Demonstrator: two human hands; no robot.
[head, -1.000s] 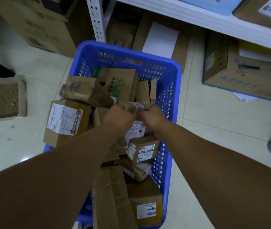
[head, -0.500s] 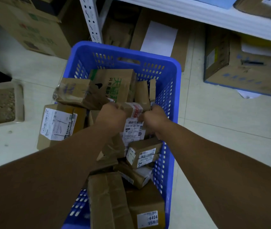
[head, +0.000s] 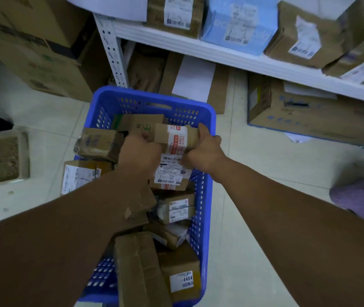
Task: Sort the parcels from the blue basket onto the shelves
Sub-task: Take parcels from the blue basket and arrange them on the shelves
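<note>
— So, what are my hands on?

— Both hold one small cardboard parcel (head: 176, 137). Your left hand (head: 140, 151) curls round its left end. Your right hand (head: 203, 149) grips the right end, thumb laid on the top edge. White tape with red print wraps the parcel, and a white shipping label faces you, between your two wrists.

— Where is it, relative to the basket?

— Over the far half of the blue basket (head: 202, 196), which lies under both your forearms. Whether the parcel touches the ones beneath it, I cannot tell.

— What else is in there?

— Brown parcels, heaped. Just left of your left hand lies a crumpled parcel (head: 98, 142). Below that, outside your left forearm, leans a labelled box (head: 76, 178) with a large white sticker. Under your right wrist sits a small two-label box (head: 176, 209). Nearest you, between your forearms, a long plain carton (head: 141, 273) lies beside a box marked 4404 (head: 181, 278).

— And the shelves?

— Beyond your hands, a white shelf (head: 220, 56) runs off to the right. On it, ahead of your right hand, stands a light blue box (head: 238, 21) with brown boxes either side. Under the shelf, right of your right hand, a large carton (head: 309, 116) sits on the tiled floor.
</note>
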